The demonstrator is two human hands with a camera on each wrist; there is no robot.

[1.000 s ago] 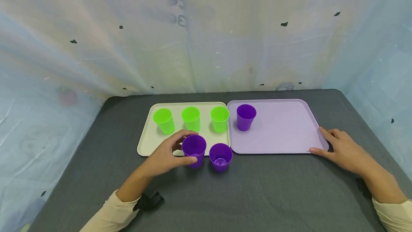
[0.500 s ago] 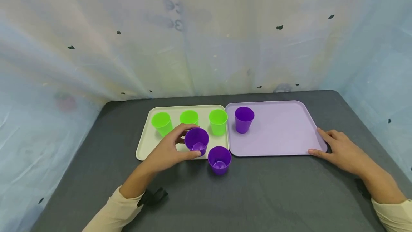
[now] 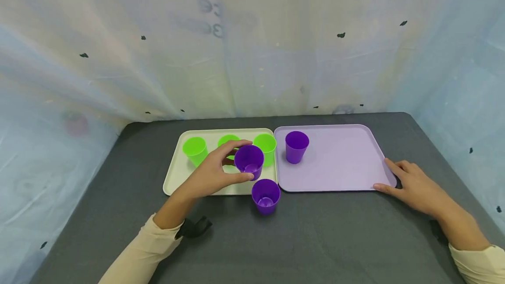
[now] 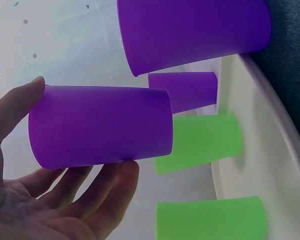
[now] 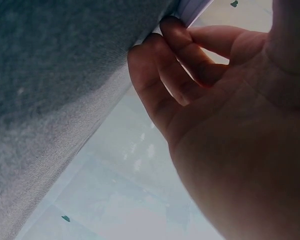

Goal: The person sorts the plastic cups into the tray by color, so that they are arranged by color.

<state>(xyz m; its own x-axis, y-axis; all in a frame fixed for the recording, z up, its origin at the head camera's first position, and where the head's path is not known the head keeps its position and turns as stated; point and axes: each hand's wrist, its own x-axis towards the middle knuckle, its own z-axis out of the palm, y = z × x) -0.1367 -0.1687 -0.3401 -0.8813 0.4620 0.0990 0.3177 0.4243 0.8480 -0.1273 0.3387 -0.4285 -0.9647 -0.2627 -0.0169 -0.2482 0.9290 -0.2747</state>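
Observation:
My left hand (image 3: 211, 173) holds a purple cup (image 3: 250, 160) upright above the front of the cream tray (image 3: 173, 183). In the left wrist view, the thumb and fingers lie on opposite sides of the held cup (image 4: 100, 126). Another purple cup (image 3: 266, 197) stands on the table just in front of that tray, below the held one. Several green cups (image 3: 265, 147) stand in a row on the cream tray, one partly hidden by the left hand. My right hand (image 3: 414, 187) grips the near right corner of the lilac tray (image 3: 339, 161) between thumb and fingers.
A third purple cup (image 3: 296, 147) stands at the back left of the lilac tray. Both trays lie side by side on a dark grey cloth-covered table (image 3: 315, 236). Pale plastic sheeting (image 3: 252, 56) hangs behind the table and along both sides.
The left hand has lifted its purple cup off the table and moved it forward and right, over the cream tray. The right hand stays at the lilac tray's corner. The view shifts slightly.

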